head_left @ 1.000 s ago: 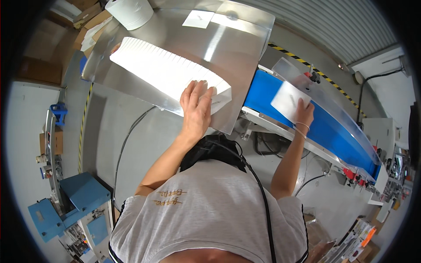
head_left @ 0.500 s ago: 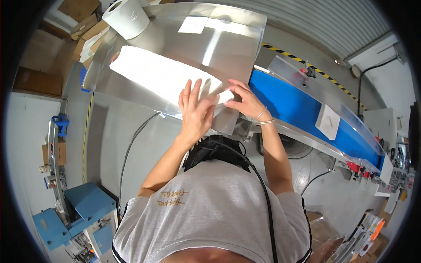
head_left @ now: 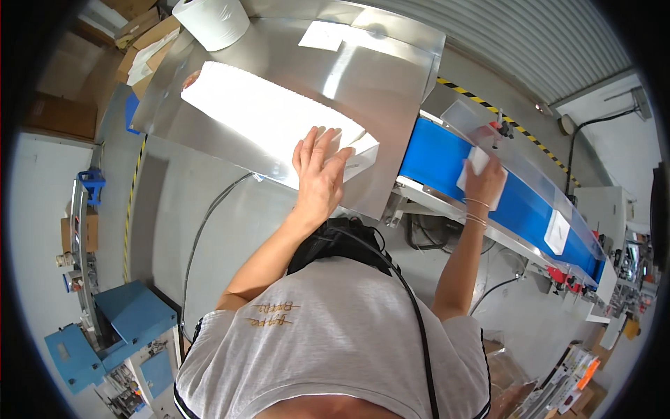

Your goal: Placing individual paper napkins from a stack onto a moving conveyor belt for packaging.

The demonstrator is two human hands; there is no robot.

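Observation:
A long row of thin white squares [head_left: 258, 108], paper-like and packed on edge, lies slantwise on the steel table [head_left: 279, 45]. My left hand [head_left: 319, 174] rests on the row's right end with fingers stretched over the top and the thumb by the last pieces, which lean apart a little. Over the blue conveyor belt [head_left: 436, 157], my right hand [head_left: 485, 183] is closed on one white square [head_left: 479, 160], partly hidden by the fingers. Another white square [head_left: 557, 232] lies farther down the belt.
A large white roll [head_left: 211, 22] stands at the table's far left, beside cardboard boxes [head_left: 150, 56]. A flat white sheet [head_left: 321, 35] lies at the table's back. Clear plastic guards [head_left: 537, 164] with red-and-black clamps [head_left: 501, 128] run along the belt's far side. Blue metal boxes [head_left: 136, 314] stand lower left.
My right hand has moved from the row's end rightward over the belt, carrying a white square. The square on the belt has shifted farther right and nearer. My left hand stays at the row.

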